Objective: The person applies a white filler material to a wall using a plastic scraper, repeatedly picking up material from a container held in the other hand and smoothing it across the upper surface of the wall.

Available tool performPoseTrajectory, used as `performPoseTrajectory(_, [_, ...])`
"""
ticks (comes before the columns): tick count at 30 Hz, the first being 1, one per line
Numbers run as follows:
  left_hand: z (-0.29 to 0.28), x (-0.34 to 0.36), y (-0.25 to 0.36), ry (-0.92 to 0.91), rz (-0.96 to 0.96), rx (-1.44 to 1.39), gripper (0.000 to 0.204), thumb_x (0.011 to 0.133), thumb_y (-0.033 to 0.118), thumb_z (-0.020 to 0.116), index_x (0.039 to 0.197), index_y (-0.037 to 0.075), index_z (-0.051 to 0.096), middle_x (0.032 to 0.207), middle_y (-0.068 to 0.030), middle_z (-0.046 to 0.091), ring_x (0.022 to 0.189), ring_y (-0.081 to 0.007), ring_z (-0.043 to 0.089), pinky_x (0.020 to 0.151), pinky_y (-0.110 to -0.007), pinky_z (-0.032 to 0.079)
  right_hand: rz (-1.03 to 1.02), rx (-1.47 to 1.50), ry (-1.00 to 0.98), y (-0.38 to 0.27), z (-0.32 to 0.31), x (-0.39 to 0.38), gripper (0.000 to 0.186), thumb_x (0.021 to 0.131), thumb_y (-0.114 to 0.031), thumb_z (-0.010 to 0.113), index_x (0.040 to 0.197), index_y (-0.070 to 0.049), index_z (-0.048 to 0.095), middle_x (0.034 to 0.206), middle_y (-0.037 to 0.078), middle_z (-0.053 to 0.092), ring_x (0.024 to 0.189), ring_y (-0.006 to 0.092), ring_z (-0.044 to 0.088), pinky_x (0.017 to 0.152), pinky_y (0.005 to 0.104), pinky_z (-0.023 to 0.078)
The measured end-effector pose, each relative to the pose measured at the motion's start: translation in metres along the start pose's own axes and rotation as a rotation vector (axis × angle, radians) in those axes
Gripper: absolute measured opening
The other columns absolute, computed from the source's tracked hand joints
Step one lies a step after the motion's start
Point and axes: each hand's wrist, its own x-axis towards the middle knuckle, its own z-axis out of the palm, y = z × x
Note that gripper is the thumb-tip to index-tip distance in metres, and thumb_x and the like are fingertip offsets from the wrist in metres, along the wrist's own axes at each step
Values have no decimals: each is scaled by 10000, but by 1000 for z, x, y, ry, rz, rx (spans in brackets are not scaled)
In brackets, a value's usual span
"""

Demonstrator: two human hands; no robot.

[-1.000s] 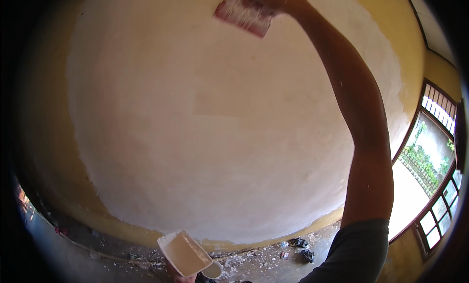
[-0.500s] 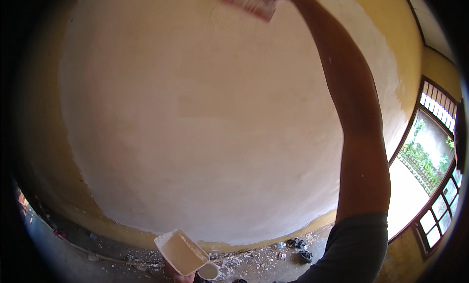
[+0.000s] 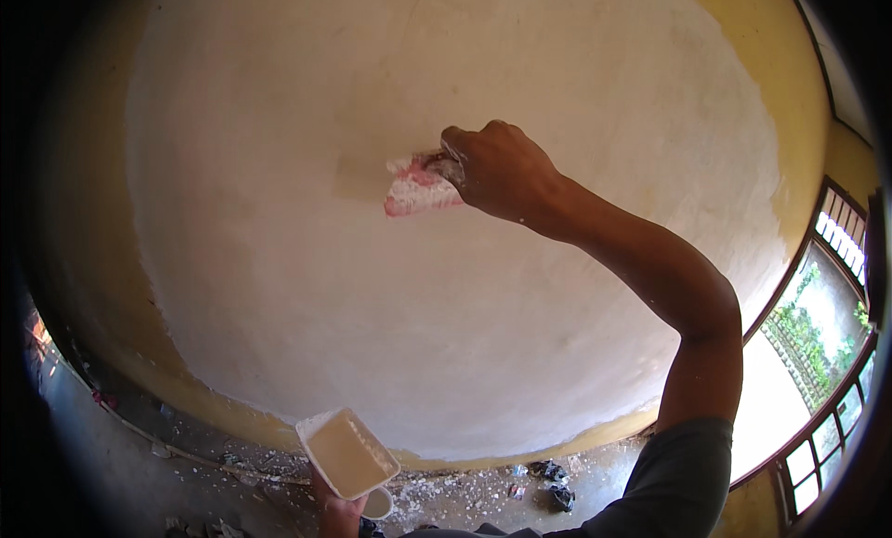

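My right hand [image 3: 502,171] is closed around a red, putty-smeared spreader [image 3: 415,194], its blade at the wall near the middle of the view. White residue coats the blade and my fingers. Low down, my left hand [image 3: 340,514] holds a white rectangular tub [image 3: 377,440] from beneath, tilted. Smooth cream-coloured putty [image 3: 342,452] lies inside it; the tub hides part of the hand. Before me the wall [image 3: 418,324] carries a broad pale coat, and a darker patch [image 3: 360,176] shows just left of the spreader.
Yellow wall paint [image 3: 743,27] borders the pale coat. A round pale container [image 3: 378,504] stands on the floor below the tub. White flakes, black plastic scraps [image 3: 560,497] and litter lie along the wall's foot. A bright doorway [image 3: 776,389] and window panes are at the right.
My right hand has come down from the top edge to mid-wall with the spreader, the arm now bent. The tub has hardly moved, rising slightly in view.
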Motion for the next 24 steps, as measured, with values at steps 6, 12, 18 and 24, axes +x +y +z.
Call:
performPoseTrajectory(6, [4,9,-2,-185,-33,-155,495,1013,458,447,1339,103,559,1254,-96,642,1158,-301,623,1003,-501,497,89,-165,475,-16,-41,59,327,920,-324,652,881,-1,680,812,245,677,779,432,666,755,499,534])
performPoseTrajectory(12, [10,0,-6,-172,-29,-179,515,1005,476,460,1349,103,550,1260,-93,637,1159,-291,622,992,-491,506,297,-297,856,35,-143,105,309,807,-228,699,882,71,674,954,301,689,927,439,692,792,477,578])
performPoseTrajectory(18, [38,-7,-10,-24,35,-167,504,1015,483,458,1348,115,547,1226,-72,645,1108,-263,649,875,-438,588,463,-228,823,91,-236,69,529,799,-463,782,807,62,715,789,211,719,720,302,718,619,383,555])
performPoseTrajectory(24, [19,-9,-21,-35,173,158,530,997,514,479,1369,141,534,1285,-67,612,1158,-261,620,936,-468,552,407,-317,589,110,-171,94,494,813,-459,779,874,28,725,926,280,700,920,383,701,783,443,551])
